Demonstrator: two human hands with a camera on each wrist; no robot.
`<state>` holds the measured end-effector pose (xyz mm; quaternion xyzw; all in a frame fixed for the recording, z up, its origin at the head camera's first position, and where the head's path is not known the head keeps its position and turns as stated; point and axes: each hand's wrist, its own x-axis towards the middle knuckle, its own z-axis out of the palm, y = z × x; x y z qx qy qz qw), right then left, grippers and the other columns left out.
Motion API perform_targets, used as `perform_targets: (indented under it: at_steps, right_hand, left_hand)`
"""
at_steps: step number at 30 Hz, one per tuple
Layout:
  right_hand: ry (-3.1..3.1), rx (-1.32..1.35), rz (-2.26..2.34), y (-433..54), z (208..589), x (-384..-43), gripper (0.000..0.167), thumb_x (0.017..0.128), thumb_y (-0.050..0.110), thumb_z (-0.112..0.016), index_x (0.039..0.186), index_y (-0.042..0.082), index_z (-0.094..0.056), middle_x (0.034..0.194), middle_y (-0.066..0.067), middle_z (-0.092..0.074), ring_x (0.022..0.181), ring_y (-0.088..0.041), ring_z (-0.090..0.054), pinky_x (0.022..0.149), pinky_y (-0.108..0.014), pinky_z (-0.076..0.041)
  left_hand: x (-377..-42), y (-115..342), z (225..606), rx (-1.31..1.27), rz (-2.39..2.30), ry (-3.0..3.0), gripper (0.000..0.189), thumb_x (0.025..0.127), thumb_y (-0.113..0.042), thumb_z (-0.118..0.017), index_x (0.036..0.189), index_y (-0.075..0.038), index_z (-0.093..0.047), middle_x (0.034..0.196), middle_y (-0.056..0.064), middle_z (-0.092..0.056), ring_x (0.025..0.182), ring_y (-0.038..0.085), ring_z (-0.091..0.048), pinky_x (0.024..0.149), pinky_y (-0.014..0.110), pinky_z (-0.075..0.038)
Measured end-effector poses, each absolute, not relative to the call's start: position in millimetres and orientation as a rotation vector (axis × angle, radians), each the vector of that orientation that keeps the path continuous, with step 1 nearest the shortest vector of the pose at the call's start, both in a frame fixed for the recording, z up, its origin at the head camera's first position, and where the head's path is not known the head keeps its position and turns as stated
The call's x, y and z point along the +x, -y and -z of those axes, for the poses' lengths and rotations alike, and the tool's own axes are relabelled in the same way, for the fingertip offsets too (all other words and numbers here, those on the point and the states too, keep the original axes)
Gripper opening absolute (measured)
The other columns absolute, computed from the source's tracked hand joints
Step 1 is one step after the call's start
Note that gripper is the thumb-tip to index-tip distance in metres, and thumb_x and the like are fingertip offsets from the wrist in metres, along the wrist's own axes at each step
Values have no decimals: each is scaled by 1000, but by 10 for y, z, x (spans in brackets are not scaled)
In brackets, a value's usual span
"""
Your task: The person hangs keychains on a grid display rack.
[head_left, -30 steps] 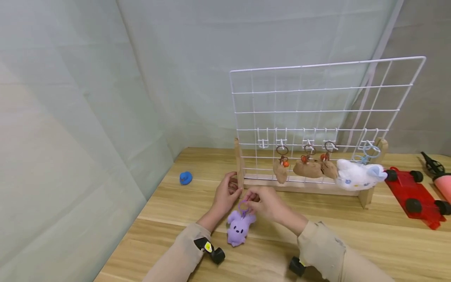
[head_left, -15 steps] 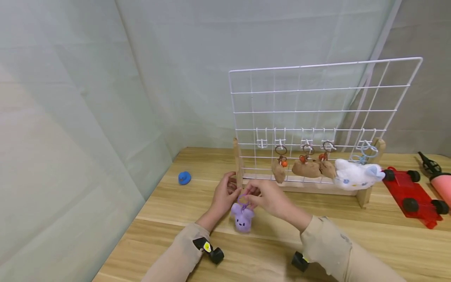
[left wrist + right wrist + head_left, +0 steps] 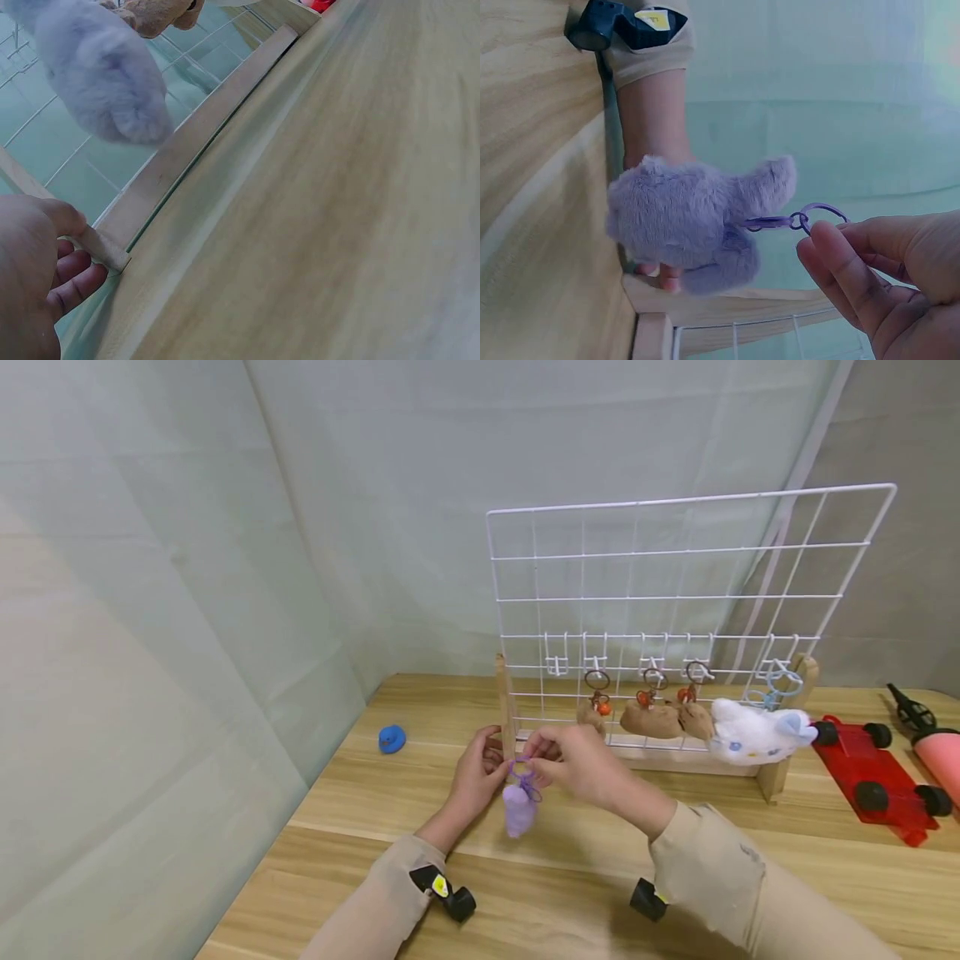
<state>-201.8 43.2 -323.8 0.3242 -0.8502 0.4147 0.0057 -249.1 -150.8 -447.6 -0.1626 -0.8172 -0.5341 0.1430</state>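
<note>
My right hand (image 3: 581, 764) pinches the purple ring (image 3: 829, 208) of a fluffy purple plush keychain (image 3: 519, 812) between thumb and fingers. The plush hangs from it above the table, its back toward the right wrist camera. My left hand (image 3: 476, 772) grips the wooden foot (image 3: 105, 249) at the left end of a white wire grid rack (image 3: 637, 504), thumb on one side and fingers curled on the other. White hooks line the grid; the leftmost hook (image 3: 557, 667) bears nothing. Brown plush keychains (image 3: 651, 720) and a white plush keychain (image 3: 761, 733) hang to its right.
A small blue rubber duck (image 3: 392, 739) sits at the left of the wooden table (image 3: 555, 902). Right of the rack lie a red toy car chassis (image 3: 873, 777) with black wheels and a pink and black object (image 3: 933, 743). Fabric curtains stand behind.
My right hand has moved up a little with the purple plush keychain. The plush has lifted and turned, so its face no longer shows in the head view. My left hand has stayed in place.
</note>
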Motion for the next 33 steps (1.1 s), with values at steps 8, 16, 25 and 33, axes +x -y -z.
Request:
perform_targets:
  at_steps: [8, 16, 25, 33]
  right_hand:
    - [2683, 990, -1265, -452, 3073, -2032, 4, 88, 4, -65, 90, 1, -65, 79, -8, -69, 67, -9, -65, 59, -21, -57]
    - [2690, 931, -1264, -486, 2923, -2063, 4, 88, 4, -64, 91, 1, -65, 81, -9, -69, 71, -12, -65, 58, -17, -56]
    - [2669, 881, -1174, -579, 2774, -2147, 5, 90, 5, -63, 93, 2, -65, 85, -10, -71, 70, -14, -68, 60, -21, -58]
    - [2657, 772, -1043, -662, 2602, -2241, 6, 90, 7, -64, 94, 4, -67, 87, -10, -72, 78, -18, -68, 72, -34, -57]
  left_hand:
    - [-2486, 1538, 4479, -462, 1542, 2371, 55, 79, 13, -64, 130, 3, -44, 104, 25, -61, 84, 26, -61, 67, 19, -55]
    - [-2481, 1539, 4478, -469, 1522, 2367, 53, 82, 10, -65, 130, 2, -44, 103, 24, -61, 82, 24, -62, 65, 20, -55]
    - [-2481, 1525, 4471, -478, 1506, 2376, 52, 82, 7, -67, 130, 4, -44, 102, 24, -61, 80, 26, -62, 66, 22, -56]
    - [-2487, 1527, 4460, -478, 1502, 2402, 53, 84, 6, -65, 132, 3, -43, 105, 23, -60, 84, 27, -62, 68, 21, -56]
